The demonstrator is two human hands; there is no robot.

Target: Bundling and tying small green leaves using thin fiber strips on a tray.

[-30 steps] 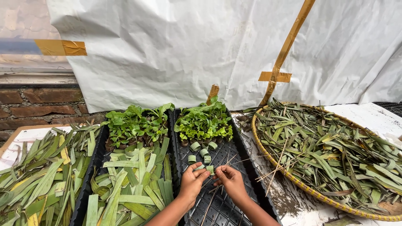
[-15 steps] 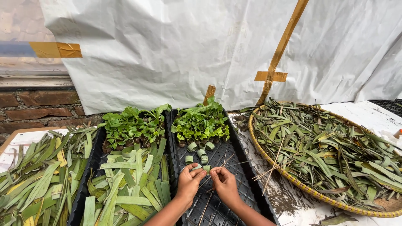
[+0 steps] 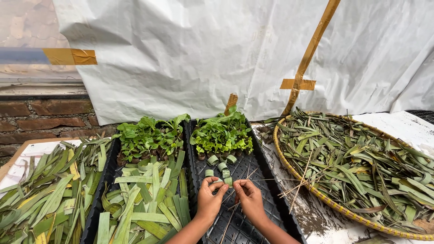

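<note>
My left hand and my right hand meet over the right black seedling tray. Their fingertips pinch a small rolled green leaf cup between them. Several more leaf cups stand on the tray just beyond my hands, in front of a block of green seedlings. Thin wooden sticks lie across the tray beside my right hand. The left black tray holds more seedlings at the back and cut leaf strips at the front.
A round woven basket full of long dried and green leaves sits at the right. A pile of long green leaves lies at the left on a board. A white plastic sheet hangs behind, next to a brick wall.
Both hands stayed over the right tray and shifted slightly toward me, still working the small leaf cup between the fingertips.
</note>
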